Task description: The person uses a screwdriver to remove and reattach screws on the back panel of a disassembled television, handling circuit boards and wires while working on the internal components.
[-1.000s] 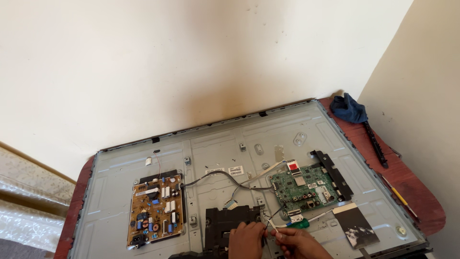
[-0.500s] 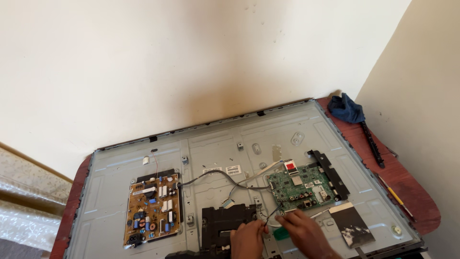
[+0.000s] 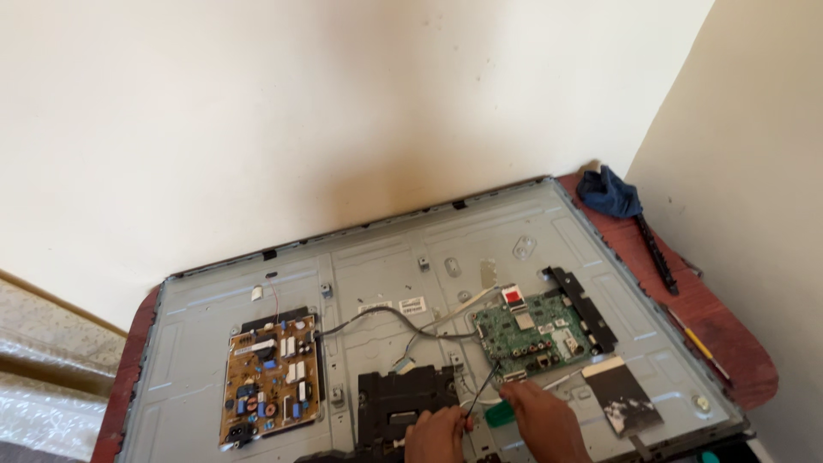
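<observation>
An opened flat-screen television lies face down, its grey metal back panel (image 3: 386, 274) exposed. A yellow-brown power board (image 3: 270, 377) sits at the left and a green main board (image 3: 536, 330) at the right, linked by a grey cable (image 3: 377, 313). My left hand (image 3: 435, 435) rests at the bottom edge beside a black plastic bracket (image 3: 403, 403), fingers pinched on a thin dark wire (image 3: 484, 386). My right hand (image 3: 542, 420) lies just below the green board, fingertips at its lower edge, next to a small green piece (image 3: 500, 413).
The television lies on a red-brown wooden table (image 3: 729, 343) in a room corner. A blue cloth (image 3: 609, 193), a black strip (image 3: 656, 249) and a yellow-handled tool (image 3: 699, 343) lie along the table's right side. A black and white sheet (image 3: 621, 396) sits on the panel.
The view has shifted slightly. My right hand has moved up and to the right toward the green board's lower edge, while my left hand stays by the black bracket.
</observation>
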